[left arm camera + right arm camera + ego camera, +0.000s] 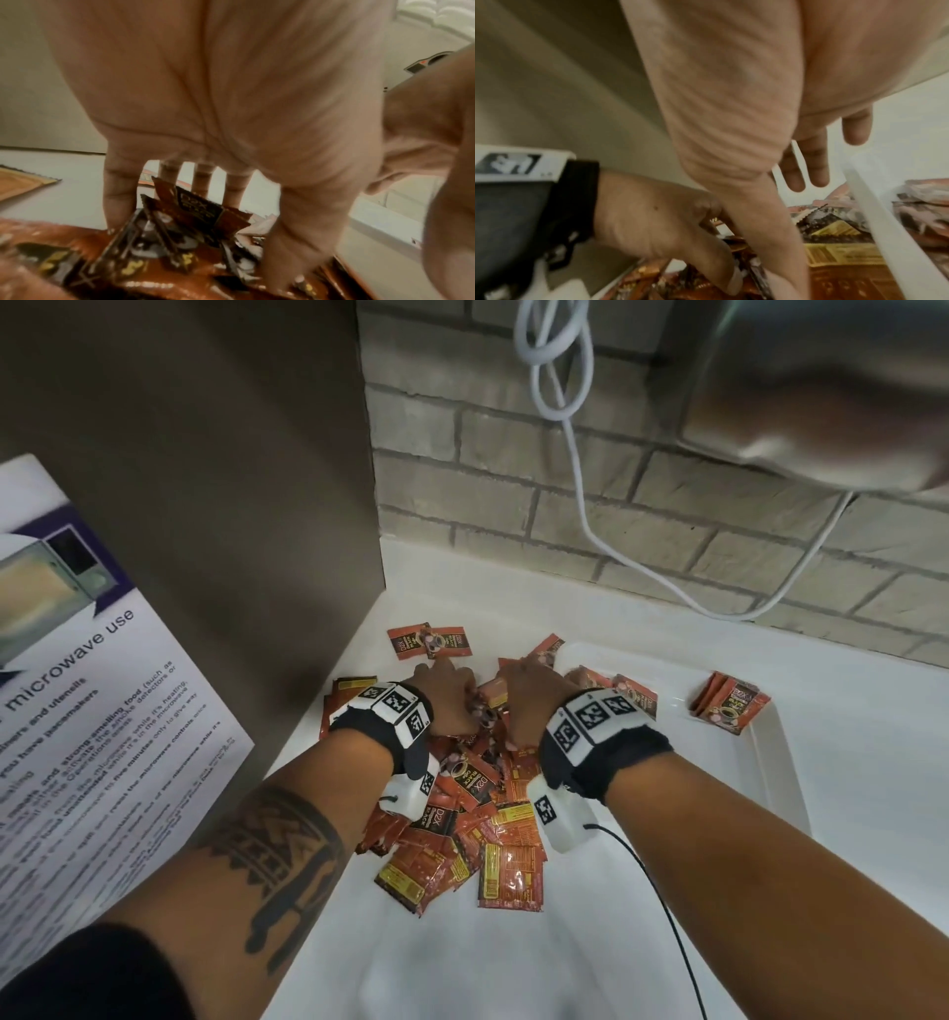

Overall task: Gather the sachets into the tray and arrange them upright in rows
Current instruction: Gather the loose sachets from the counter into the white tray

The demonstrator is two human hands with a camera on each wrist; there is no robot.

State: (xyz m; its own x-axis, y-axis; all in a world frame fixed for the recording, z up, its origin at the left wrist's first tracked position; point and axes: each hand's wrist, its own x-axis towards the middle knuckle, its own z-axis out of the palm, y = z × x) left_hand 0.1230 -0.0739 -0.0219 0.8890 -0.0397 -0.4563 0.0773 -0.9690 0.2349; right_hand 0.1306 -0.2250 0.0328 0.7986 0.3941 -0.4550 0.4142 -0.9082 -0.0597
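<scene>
A heap of orange-red coffee sachets lies on the white counter, just left of a white tray. Both hands are in the far part of the heap, side by side. My left hand reaches down, and a bunch of sachets stands on edge between its fingers and thumb. My right hand is beside it by the tray rim, fingers straight and thumb down against the heap. A few sachets lie in the tray's far corner, more at its left end.
Two sachets lie apart behind the heap. A brown cabinet side with a microwave notice bounds the left. A brick wall with a white cable runs behind. A black wire trails from my right wrist.
</scene>
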